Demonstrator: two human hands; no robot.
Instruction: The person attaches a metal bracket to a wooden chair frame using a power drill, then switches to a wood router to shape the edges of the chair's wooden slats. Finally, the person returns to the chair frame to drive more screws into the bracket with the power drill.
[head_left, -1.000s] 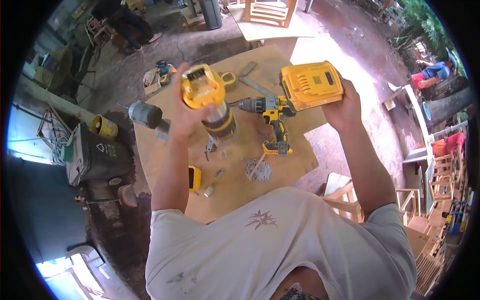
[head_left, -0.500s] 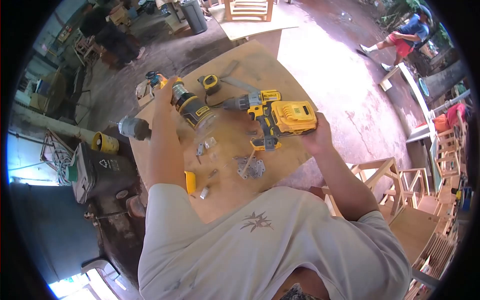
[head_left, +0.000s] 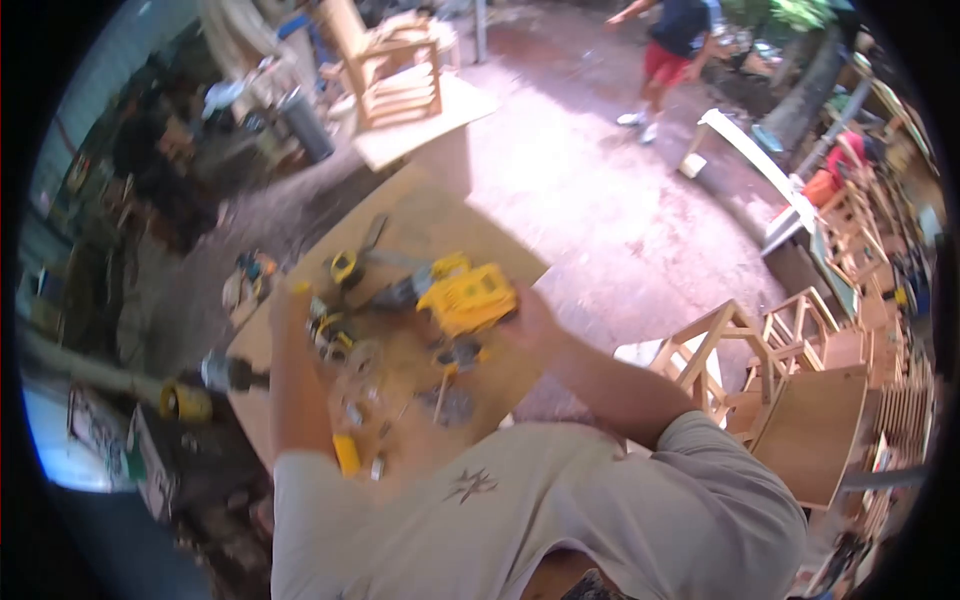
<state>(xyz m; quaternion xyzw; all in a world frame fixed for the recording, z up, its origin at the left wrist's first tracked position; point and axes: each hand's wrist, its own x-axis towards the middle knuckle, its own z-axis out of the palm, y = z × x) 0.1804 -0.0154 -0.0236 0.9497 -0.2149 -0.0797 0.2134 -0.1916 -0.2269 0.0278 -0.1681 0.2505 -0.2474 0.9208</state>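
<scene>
My right hand is wrapped round the right end of a large yellow battery pack. Behind the pack, a yellow and black drill lies on the wooden table, partly covered. My left hand, smeared by motion, is at the table's left side, beside a black and yellow power tool; its fingers cannot be made out. A yellow tape measure sits above that tool. Grey metal pieces and a yellow piece lie nearer my body.
Another power tool shows left of my left forearm. A wooden chair stands on a second table beyond. A person in red shorts is on the floor farther off. Wooden frames stand at the right.
The view has swung, so the table and both hands appear lower and further left. My right hand still holds the battery pack. The person in red shorts has changed posture.
</scene>
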